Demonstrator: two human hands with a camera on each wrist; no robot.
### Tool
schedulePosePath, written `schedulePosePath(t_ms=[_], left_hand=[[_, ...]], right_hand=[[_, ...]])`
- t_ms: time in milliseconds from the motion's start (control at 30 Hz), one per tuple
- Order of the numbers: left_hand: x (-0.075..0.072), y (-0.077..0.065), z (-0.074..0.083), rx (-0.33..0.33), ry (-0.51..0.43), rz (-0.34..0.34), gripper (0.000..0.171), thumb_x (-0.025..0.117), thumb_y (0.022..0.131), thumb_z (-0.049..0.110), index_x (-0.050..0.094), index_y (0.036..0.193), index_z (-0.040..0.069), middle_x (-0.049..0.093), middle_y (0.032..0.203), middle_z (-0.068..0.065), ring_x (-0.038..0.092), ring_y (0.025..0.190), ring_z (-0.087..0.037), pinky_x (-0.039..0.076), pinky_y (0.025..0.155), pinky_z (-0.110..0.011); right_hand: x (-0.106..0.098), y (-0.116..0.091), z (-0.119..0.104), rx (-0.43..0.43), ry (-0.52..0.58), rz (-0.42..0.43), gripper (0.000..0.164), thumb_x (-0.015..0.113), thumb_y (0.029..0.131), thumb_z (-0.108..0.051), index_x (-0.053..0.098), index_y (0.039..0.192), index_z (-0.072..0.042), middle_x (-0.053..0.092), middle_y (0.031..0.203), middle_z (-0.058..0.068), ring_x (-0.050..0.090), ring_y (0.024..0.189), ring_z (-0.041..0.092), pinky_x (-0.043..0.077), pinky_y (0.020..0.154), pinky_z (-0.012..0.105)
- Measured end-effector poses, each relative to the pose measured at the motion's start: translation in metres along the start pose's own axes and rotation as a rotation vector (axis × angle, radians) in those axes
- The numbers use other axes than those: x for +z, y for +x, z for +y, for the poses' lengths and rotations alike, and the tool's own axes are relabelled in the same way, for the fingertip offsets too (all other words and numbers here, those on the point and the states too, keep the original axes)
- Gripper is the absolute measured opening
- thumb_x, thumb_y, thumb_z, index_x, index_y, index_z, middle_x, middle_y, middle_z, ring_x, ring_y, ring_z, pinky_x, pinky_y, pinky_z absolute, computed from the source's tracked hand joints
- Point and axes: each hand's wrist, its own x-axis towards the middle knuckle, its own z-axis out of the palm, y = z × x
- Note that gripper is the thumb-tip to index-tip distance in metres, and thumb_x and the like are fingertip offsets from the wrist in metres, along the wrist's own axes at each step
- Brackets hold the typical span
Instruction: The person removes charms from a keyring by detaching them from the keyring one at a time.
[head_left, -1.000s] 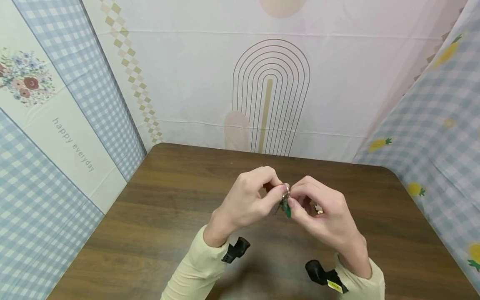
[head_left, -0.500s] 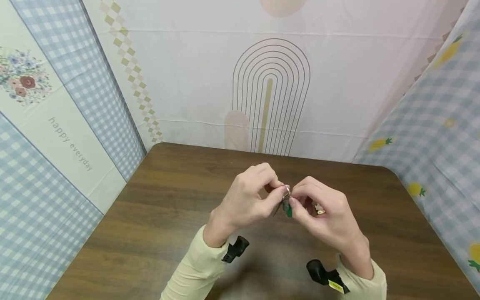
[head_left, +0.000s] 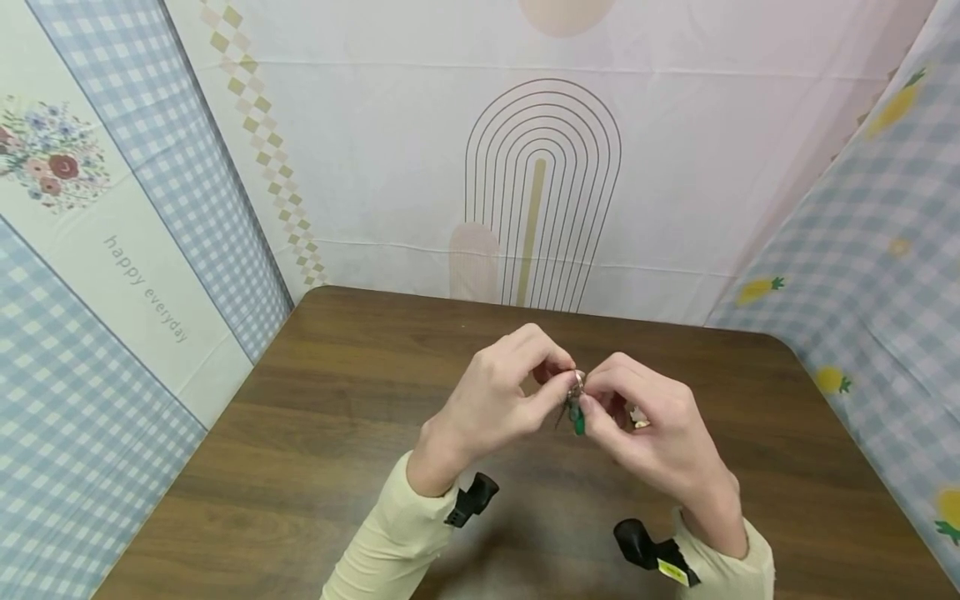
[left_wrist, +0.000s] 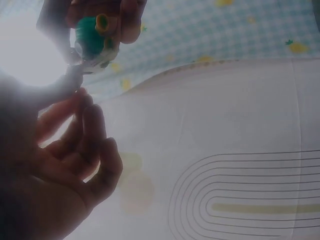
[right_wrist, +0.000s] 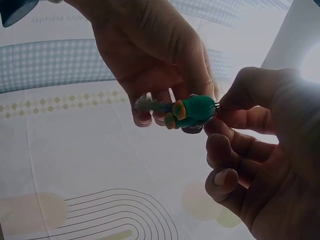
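Observation:
Above the table, both hands meet at a small metal key ring [head_left: 579,382]. My left hand [head_left: 498,396] pinches the ring between thumb and index finger. From the other side my right hand [head_left: 648,417] pinches it as well, thumb tip just beneath. A green charm [head_left: 578,421] hangs under the ring, beside a thin dark piece. In the right wrist view this green charm [right_wrist: 200,111] has two orange ends and lies in front of the left fingers. A small white-and-yellow piece [head_left: 638,418] shows by the right hand's curled fingers.
The brown wooden table [head_left: 300,467] spreads beneath both hands. Behind it hangs a white cloth [head_left: 375,167] with printed arches, and checked blue cloths [head_left: 885,333] hang at the sides. Each wrist wears a black camera [head_left: 472,498].
The left fingertips have shifted slightly right, closer to the right hand. The thin dark piece and the green charm have swung a little under the ring. Both hands keep their pinch.

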Motion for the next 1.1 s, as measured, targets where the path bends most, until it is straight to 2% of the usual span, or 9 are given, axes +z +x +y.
schedulePosePath(t_ms=[167, 333, 467, 633, 800, 967, 1100], left_hand=[[-0.001, 0.000, 0.003, 0.033, 0.058, 0.033, 0.008, 0.065, 0.086, 0.003, 0.064, 0.082, 0.011, 0.061, 0.079, 0.003, 0.056, 0.072, -0.004, 0.046, 0.073, -0.013], [0.000, -0.001, 0.003, -0.025, 0.063, 0.032, 0.011, 0.063, 0.085, 0.004, 0.061, 0.078, 0.012, 0.058, 0.073, 0.004, 0.053, 0.067, -0.005, 0.043, 0.068, -0.014], [0.000, -0.001, 0.002, -0.052, 0.026, 0.013, 0.011, 0.063, 0.086, 0.003, 0.062, 0.081, 0.012, 0.060, 0.076, 0.004, 0.054, 0.068, -0.003, 0.044, 0.067, -0.011], [0.002, 0.001, 0.000, 0.006, 0.043, 0.029, 0.006, 0.064, 0.088, 0.005, 0.065, 0.086, 0.010, 0.063, 0.082, 0.003, 0.058, 0.074, -0.003, 0.046, 0.074, -0.012], [0.005, 0.003, -0.001, 0.058, 0.122, 0.075, 0.008, 0.066, 0.085, 0.005, 0.064, 0.081, 0.011, 0.060, 0.075, 0.004, 0.055, 0.071, -0.006, 0.044, 0.071, -0.018], [0.007, 0.004, -0.002, 0.013, 0.134, 0.084, 0.015, 0.066, 0.083, 0.005, 0.059, 0.073, 0.013, 0.055, 0.068, 0.006, 0.052, 0.066, -0.005, 0.041, 0.066, -0.019], [0.009, 0.005, -0.003, -0.019, 0.118, 0.065, 0.012, 0.066, 0.085, 0.006, 0.062, 0.076, 0.013, 0.058, 0.071, 0.006, 0.053, 0.067, -0.003, 0.042, 0.068, -0.016]], right_hand=[[0.001, 0.000, -0.003, 0.002, 0.009, 0.002, 0.018, 0.059, 0.074, 0.008, 0.060, 0.077, -0.009, 0.053, 0.075, -0.004, 0.044, 0.065, -0.001, 0.036, 0.053, 0.013], [0.002, 0.000, -0.001, 0.001, 0.017, -0.006, 0.018, 0.059, 0.074, 0.009, 0.060, 0.078, -0.009, 0.053, 0.076, -0.004, 0.044, 0.064, 0.000, 0.035, 0.053, 0.012], [0.002, -0.001, 0.000, 0.005, 0.010, -0.011, 0.017, 0.059, 0.075, 0.008, 0.061, 0.079, -0.009, 0.053, 0.076, -0.004, 0.044, 0.063, 0.001, 0.036, 0.053, 0.013], [0.000, -0.001, 0.002, 0.013, 0.005, -0.009, 0.018, 0.059, 0.075, 0.008, 0.061, 0.078, -0.009, 0.053, 0.076, -0.004, 0.044, 0.065, -0.001, 0.036, 0.054, 0.013], [-0.002, -0.001, 0.006, 0.007, 0.024, -0.008, 0.018, 0.059, 0.074, 0.009, 0.061, 0.078, -0.009, 0.054, 0.076, -0.004, 0.044, 0.066, -0.002, 0.036, 0.053, 0.013], [-0.002, -0.001, 0.010, 0.006, 0.034, -0.020, 0.019, 0.059, 0.075, 0.009, 0.061, 0.079, -0.009, 0.053, 0.077, -0.004, 0.044, 0.065, -0.001, 0.036, 0.053, 0.013], [-0.003, -0.001, 0.014, 0.006, 0.032, -0.022, 0.018, 0.059, 0.075, 0.009, 0.061, 0.080, -0.009, 0.053, 0.077, -0.004, 0.044, 0.065, -0.002, 0.037, 0.053, 0.013]])
